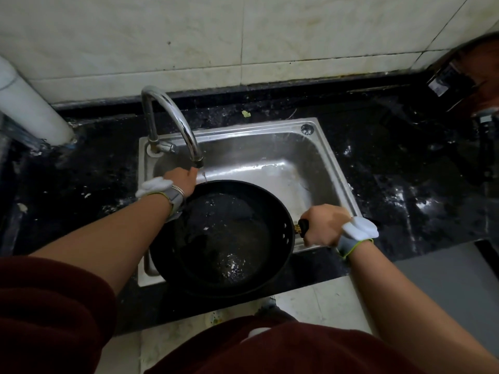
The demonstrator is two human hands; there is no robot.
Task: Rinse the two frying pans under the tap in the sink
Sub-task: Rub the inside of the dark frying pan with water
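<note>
Dim kitchen corner, stained cream wall tiles point(297, 36) far, wet black speckled countertop point(391, 184) below them, white pipe point(27, 109) standing far left, pale floor tiles point(310, 300) near.

Fingers of the left hand point(179, 179) are dipping out of sight behind the far rim of the frying pan point(224, 238); their grip cannot be told. The right hand point(322, 225) is hiding most of the handle point(303, 226). Between the hands the pan is covering much of the sink point(270, 147). Beyond the right hand, a dark blurred object point(464, 76) is running off the edge.
</note>
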